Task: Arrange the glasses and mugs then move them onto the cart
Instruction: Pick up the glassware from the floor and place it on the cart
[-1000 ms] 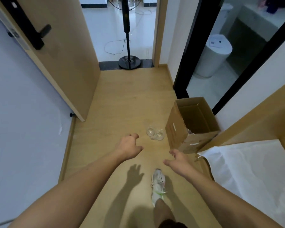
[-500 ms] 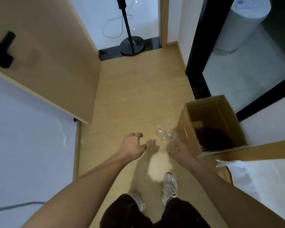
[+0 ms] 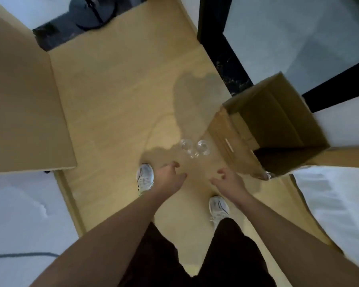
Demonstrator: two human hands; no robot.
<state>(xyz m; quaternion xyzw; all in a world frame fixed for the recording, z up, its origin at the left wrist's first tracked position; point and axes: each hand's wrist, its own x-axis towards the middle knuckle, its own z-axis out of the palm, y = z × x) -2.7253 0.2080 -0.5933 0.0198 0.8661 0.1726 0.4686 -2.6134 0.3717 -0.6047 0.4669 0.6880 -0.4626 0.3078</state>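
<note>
Two clear glasses stand side by side on the wooden floor, the left glass (image 3: 186, 145) touching or nearly touching the right glass (image 3: 203, 146). Both sit just left of an open cardboard box (image 3: 232, 133). My left hand (image 3: 167, 177) hovers below and left of the glasses, fingers loosely curled, holding nothing. My right hand (image 3: 228, 179) hovers below and right of them, fingers relaxed and empty. Neither hand touches a glass. No cart or mugs are in view.
A wooden door (image 3: 23, 100) stands open on the left. A fan base (image 3: 91, 11) sits at the top. A black door frame (image 3: 222, 52) lies right of the floor strip. White bedding (image 3: 335, 204) is at lower right. My shoes (image 3: 144, 179) stand below the glasses.
The view has tilted further down and closer to the floor. Both hands have stayed low near the glasses, and my feet have stepped up beneath them.
</note>
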